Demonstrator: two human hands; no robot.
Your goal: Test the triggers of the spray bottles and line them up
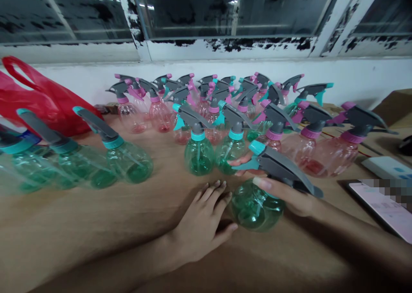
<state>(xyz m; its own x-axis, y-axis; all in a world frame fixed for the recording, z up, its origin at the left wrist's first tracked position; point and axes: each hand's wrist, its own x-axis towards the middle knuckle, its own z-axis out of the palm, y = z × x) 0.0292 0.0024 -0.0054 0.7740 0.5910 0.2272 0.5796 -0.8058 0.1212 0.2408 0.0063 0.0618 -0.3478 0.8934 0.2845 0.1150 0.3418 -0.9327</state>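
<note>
A green spray bottle with a grey and teal trigger head stands tilted on the wooden table. My right hand is wrapped round its neck under the trigger head, one finger by the teal trigger. Flat on the table just left of that bottle lies my left hand, fingers stretched out, thumb touching the bottle's base.
Several green and pink spray bottles crowd the back of the table below a window. More green bottles stand at the left, before a red plastic bag. A phone and a white box lie at the right.
</note>
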